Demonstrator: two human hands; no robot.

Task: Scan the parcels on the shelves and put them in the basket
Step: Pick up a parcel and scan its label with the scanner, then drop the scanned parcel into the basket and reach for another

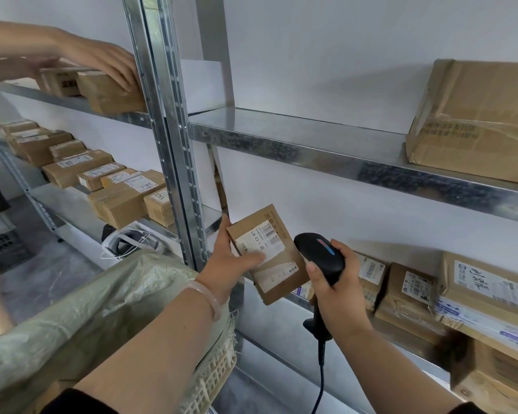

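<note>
— Any room up there?
— Plenty: the upper shelf (311, 130) lies bare between the upright (174, 144) and the big box (476, 121). Lower down, parcels (407, 291) crowd the right side.

Left forearm reaches forward from lower left. The left hand (231, 264) grips the parcel (281, 279) at its left edge, thumb laid across the front face, fingers behind and mostly hidden. Right forearm rises from lower right. The right hand (338, 297) is wrapped round the scanner (320, 253) handle, thumb upward; trigger-finger position cannot be confirmed.
</note>
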